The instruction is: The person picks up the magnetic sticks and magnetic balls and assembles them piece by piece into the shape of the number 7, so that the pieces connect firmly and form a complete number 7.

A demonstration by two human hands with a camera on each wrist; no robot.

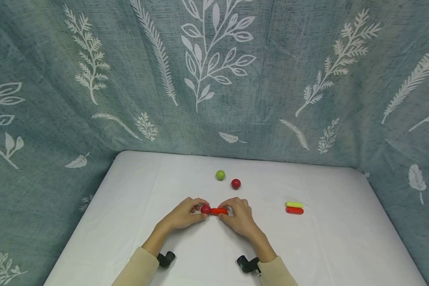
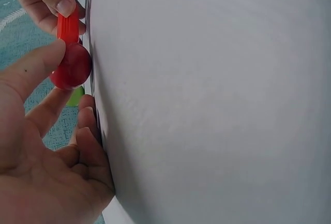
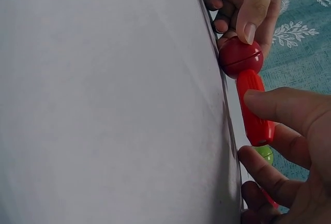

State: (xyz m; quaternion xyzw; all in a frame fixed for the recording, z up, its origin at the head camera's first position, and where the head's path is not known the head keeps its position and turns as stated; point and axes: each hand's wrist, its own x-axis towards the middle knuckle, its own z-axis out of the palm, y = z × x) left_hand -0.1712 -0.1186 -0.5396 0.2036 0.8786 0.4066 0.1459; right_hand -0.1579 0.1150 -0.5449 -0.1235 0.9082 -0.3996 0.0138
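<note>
One blue-green cloth [image 1: 268, 103] printed with pale leaves hangs behind the far edge of a white-covered table [image 1: 178, 174] and along its left and right sides. Around the table's middle, the left hand [image 1: 183, 213] pinches a red ball [image 1: 205, 209] between thumb and fingers, and the right hand [image 1: 240, 215] grips a red stick [image 1: 219, 211] the same way; the stick's left end meets the ball. A black device [image 1: 167, 259] sits by each wrist. Well over to the right I see a yellow stick [image 1: 294, 205] lying alongside a second red stick [image 1: 294, 210], the yellow one on the far side. Beyond the hands, a second red ball [image 1: 236, 184] rests, with a green ball [image 1: 220, 175] just farther back and to its left.
</note>
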